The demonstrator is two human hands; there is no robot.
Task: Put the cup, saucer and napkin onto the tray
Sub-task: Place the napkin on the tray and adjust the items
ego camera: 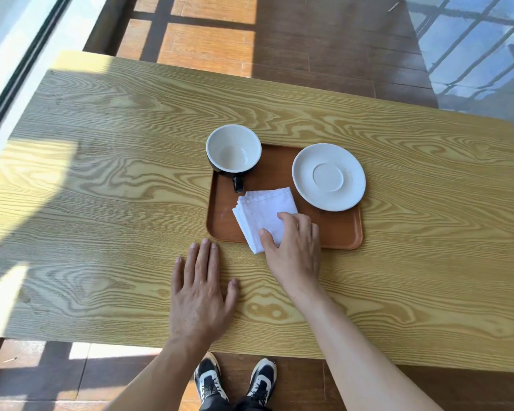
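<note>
The folded white cloth napkin (263, 216) lies on the brown tray (339, 229), its near corner overhanging the tray's front rim. It looks light, soft and liable to unfold, so it is best pinched across the stacked folds. The right hand (294, 250) rests on it, fingers loosely spread. The left hand (201, 292) lies flat and empty on the wooden table (101, 173), just before the tray. The black cup (233, 151), likely fragile, sits at the tray's far left corner, the white saucer (328, 176) at its far right.
</note>
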